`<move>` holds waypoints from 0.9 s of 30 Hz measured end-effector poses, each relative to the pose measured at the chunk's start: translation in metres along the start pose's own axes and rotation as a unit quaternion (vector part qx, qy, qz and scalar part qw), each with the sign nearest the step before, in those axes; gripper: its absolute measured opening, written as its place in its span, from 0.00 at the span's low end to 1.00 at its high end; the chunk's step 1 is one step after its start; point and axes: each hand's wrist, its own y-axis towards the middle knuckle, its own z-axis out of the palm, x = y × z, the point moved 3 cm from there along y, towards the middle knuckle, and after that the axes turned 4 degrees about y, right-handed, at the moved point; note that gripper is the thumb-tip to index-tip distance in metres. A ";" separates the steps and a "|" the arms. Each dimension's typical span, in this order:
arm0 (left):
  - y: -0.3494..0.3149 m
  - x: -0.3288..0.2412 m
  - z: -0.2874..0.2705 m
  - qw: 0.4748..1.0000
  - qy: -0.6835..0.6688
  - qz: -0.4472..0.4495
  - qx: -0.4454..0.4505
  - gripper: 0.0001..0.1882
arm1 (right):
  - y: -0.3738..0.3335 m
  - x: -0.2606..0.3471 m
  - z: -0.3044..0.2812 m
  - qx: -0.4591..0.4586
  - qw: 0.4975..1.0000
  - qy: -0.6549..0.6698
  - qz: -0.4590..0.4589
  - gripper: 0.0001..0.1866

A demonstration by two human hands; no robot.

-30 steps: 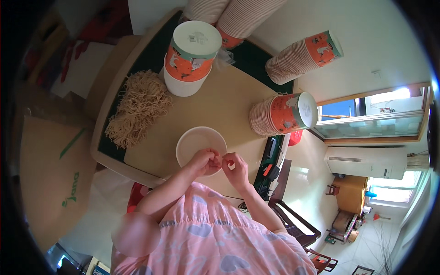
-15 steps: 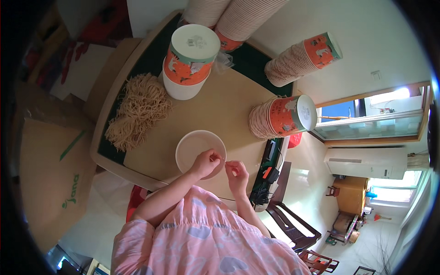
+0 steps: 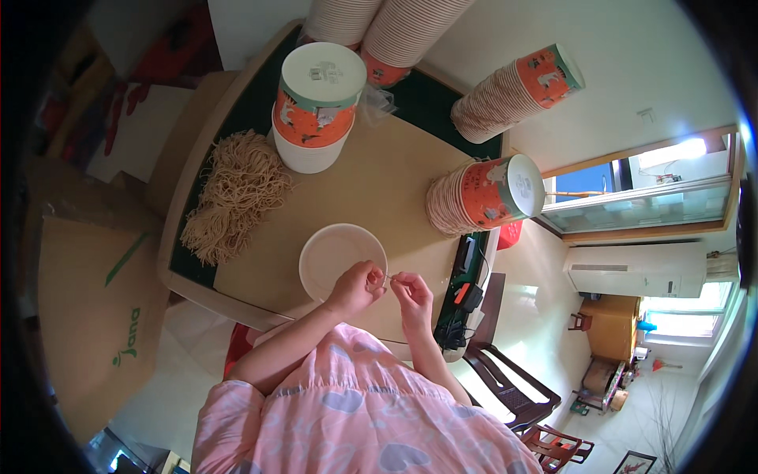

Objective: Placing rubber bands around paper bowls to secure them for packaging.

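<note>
Our left grip (image 3: 355, 292) and right grip (image 3: 413, 302): both pinched closed, on what we cannot tell | tub (image 3: 322, 257): mouth up on our bench (image 3: 395, 174), partly under left grip | twine (image 3: 241, 193): heaped farther left

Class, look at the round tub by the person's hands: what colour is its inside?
The tub is plain off-white inside; the head view shows it best.
</note>
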 end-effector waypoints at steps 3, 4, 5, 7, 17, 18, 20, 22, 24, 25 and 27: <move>0.002 -0.006 0.003 0.998 0.059 0.007 -0.016 0.11 | 0.002 0.004 0.006 0.035 0.999 -0.010 0.000 0.05; 0.003 -0.007 0.003 0.998 0.057 0.001 -0.023 0.11 | 0.002 0.002 0.006 0.046 0.999 -0.009 0.011 0.05; 0.004 -0.007 0.002 0.998 0.054 -0.005 -0.031 0.10 | 0.003 0.001 0.006 0.059 0.998 -0.008 0.022 0.05; 0.005 -0.002 0.002 0.999 0.031 -0.016 -0.036 0.09 | 0.002 0.002 0.005 0.048 0.999 -0.016 0.020 0.04; 0.011 0.009 -0.012 0.853 -0.439 -0.282 0.027 0.03 | 0.005 -0.009 0.008 0.060 0.980 -0.175 -0.070 0.04; 0.011 0.013 -0.012 0.828 -0.482 -0.285 0.035 0.04 | 0.005 -0.009 0.010 0.061 0.980 -0.175 -0.070 0.04; 0.013 0.020 -0.015 0.808 -0.492 -0.316 0.067 0.04 | 0.005 -0.003 0.014 0.049 0.963 -0.238 -0.120 0.04; 0.013 0.020 -0.015 0.787 -0.501 -0.344 0.099 0.05 | 0.005 0.003 0.017 0.048 0.956 -0.253 -0.143 0.04; 0.009 0.013 -0.014 0.809 -0.384 -0.417 0.156 0.10 | 0.003 0.007 0.019 0.045 0.948 -0.267 -0.165 0.05; 0.008 0.013 -0.014 0.809 -0.384 -0.417 0.156 0.10 | 0.003 0.008 0.020 0.047 0.947 -0.269 -0.167 0.05; 0.003 0.010 -0.011 0.779 -0.425 -0.405 0.220 0.12 | 0.001 0.007 0.021 0.048 0.946 -0.271 -0.169 0.05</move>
